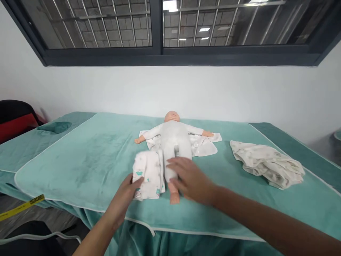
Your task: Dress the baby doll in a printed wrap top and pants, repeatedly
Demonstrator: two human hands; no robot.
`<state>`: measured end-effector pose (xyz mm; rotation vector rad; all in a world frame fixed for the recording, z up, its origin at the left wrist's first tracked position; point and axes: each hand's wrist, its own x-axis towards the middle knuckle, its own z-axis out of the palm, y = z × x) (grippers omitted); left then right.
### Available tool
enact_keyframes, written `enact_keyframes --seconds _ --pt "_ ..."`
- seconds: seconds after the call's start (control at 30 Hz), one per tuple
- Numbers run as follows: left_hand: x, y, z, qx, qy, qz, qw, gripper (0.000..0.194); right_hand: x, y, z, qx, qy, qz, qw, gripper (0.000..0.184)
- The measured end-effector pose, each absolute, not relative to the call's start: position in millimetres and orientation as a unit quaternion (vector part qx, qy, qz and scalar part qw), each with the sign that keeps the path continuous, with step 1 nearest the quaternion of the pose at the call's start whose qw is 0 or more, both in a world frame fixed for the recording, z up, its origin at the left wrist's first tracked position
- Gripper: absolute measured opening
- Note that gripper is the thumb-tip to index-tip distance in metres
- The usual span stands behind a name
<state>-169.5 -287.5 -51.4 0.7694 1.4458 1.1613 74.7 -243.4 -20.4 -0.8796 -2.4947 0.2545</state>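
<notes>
This looks like a baby-care training room: a life-size baby doll (174, 137) lies with its head near the far edge of a green-covered bed (66, 160), beside a plain white wall (186, 92) and barred window (157, 56).

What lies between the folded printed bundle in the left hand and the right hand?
In the head view, one white leg of the doll lies between the folded bundle and the right hand, whose fingers overlap it.

The left grip (128, 191) and right grip (191, 180) are bare human hands, slim-fingered. The left forearm (99, 230) is bare, smooth and tapered towards the hand. The right forearm (247, 212), also bare and slender, shows at greater length. Blur softens the right fingers (178, 163), hiding fine detail.
</notes>
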Motion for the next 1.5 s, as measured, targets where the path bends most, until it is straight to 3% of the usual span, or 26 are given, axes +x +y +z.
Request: enact_keyframes --seconds 0.13,0.23,0.37,0.5,0.67,0.87,1.0,1.2,1.37,1.5 --pt "-171.9 -268.5 -61.9 0.455 0.672 0.490 0.318 0.054 90.3 -153.4 -32.1 -0.477 -0.801 0.142 0.332 0.039" --pt "-152.6 -249.9 -47.2 0.489 0.609 0.474 0.406 0.040 91.8 -83.6 -30.1 -0.577 -0.720 0.178 0.341 0.053" --pt "-115.1 -209.5 -35.2 0.405 0.545 0.434 0.592 0.051 83.3 -12.3 -22.9 -0.638 -0.681 0.236 0.272 0.064" --pt "-88.6 -169.3 -46.1 0.312 0.417 0.456 0.721 0.049 78.1 28.1 -17.3 -0.636 -0.681 0.277 0.233 0.067" --pt "-85.1 -137.1 -44.2 0.263 0.374 0.490 0.742 0.055 75.4 59.9 0.4 -0.594 -0.703 0.348 0.180 0.056" --pt "-156.4 -99.2 -20.1 0.247 0.437 0.486 0.716 0.049 30.0 106.4 18.4 -0.547 -0.702 0.437 0.130 0.068" --pt "-234.8 -70.8 -18.8 0.231 0.489 0.468 0.699 0.037 -45.1 137.9 8.3 -0.516 -0.701 0.467 0.158 0.068" --pt "-309.4 -54.5 -29.0 0.227 0.545 0.458 0.665 0.037 -132.1 158.2 -19.4 -0.435 -0.747 0.466 0.191 0.063" --pt "-315.1 -55.8 -33.9 0.315 0.634 0.446 0.548 0.053 -125.2 163.4 -31.4 -0.382 -0.807 0.413 0.177 0.063" --pt "-309.9 -71.4 -30.8 0.458 0.764 0.412 0.189 0.051 -63.8 152.6 -43.3 -0.488 -0.830 0.262 0.064 0.061"
